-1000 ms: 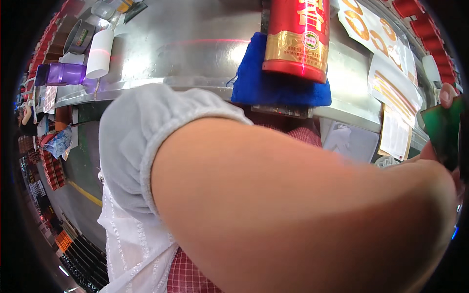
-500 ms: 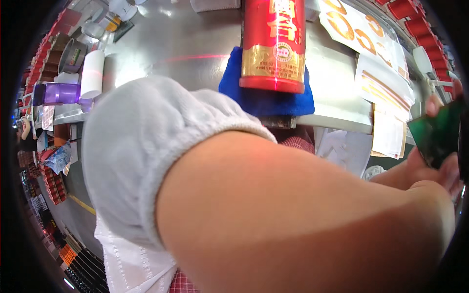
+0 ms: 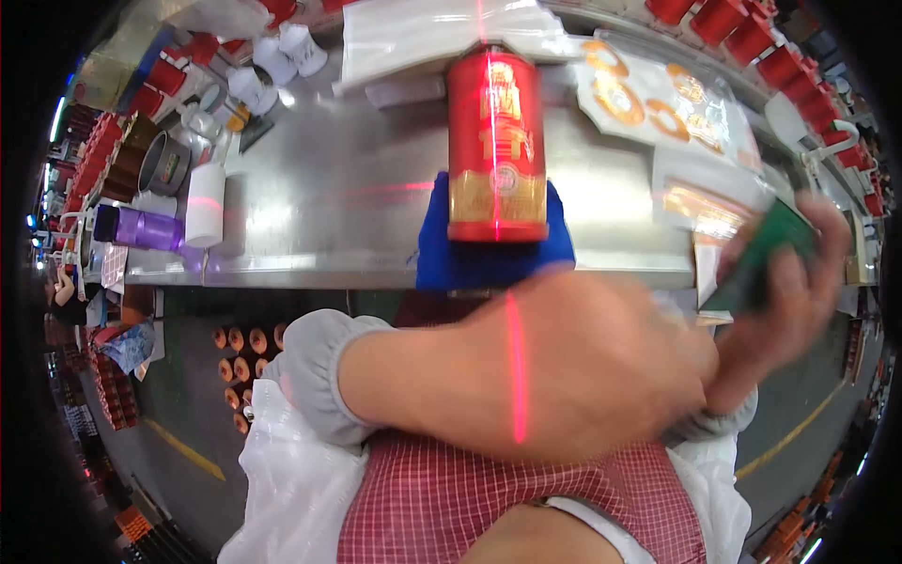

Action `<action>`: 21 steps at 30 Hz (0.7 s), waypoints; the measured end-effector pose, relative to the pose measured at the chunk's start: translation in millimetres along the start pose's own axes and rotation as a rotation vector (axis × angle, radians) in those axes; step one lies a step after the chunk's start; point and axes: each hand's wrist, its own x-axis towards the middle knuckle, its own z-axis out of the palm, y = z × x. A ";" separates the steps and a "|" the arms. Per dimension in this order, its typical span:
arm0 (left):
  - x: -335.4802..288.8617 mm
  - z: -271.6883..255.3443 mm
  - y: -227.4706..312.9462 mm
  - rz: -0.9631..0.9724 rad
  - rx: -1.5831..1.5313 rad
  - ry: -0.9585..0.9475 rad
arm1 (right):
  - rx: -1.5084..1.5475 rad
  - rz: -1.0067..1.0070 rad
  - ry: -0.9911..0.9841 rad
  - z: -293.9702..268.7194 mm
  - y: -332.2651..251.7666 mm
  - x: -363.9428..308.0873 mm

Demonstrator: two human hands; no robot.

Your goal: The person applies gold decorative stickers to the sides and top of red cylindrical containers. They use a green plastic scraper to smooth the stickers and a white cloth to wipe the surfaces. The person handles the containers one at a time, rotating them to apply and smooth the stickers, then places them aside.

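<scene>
Brings the left hand [image 3: 601,367] back to just above the lap, after stretching that arm across most of the view to the far right a second ago; carries the flat green piece [image 3: 766,252] inward too, off the right rim of the view. Wears a red checked garment [image 3: 423,479] right below the left hand and a grey elastic cuff [image 3: 324,371] behind it. Catches a red light line [image 3: 517,367] across the back of that hand. Cannot tell open from closed there, with the fingers blurred and partly hidden, nor any touch against the right wrist [image 3: 747,362]. Grips the flat green piece in the right hand [image 3: 800,277], with fingers bent round it. Has a blue cloth [image 3: 493,263] just beyond the left hand, bearing a gold-banded red cylinder [image 3: 498,141]. Shows white sheets with gold rings [image 3: 648,94] beyond the right hand. Has a white roll [image 3: 205,202] and a purple bottle [image 3: 150,228] side by side on the metal table [image 3: 310,226], well to the left of both hands. Shows red tubes [image 3: 785,66] in rows, farthest beyond the right hand.
</scene>
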 end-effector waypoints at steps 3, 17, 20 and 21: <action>-48.3 -5.5 -44.7 -0.107 0.226 0.419 | -0.291 -0.146 -0.198 22.9 49.6 0.2; -90.3 11.7 -104.2 -0.373 0.654 0.510 | -0.429 -0.445 -0.433 81.0 80.1 23.5; -94.8 14.3 -108.3 -0.331 0.555 0.551 | -0.047 -0.294 -0.763 71.4 67.9 19.0; -94.9 15.1 -107.3 -0.363 0.506 0.557 | -0.059 -0.174 -0.740 71.8 78.3 25.8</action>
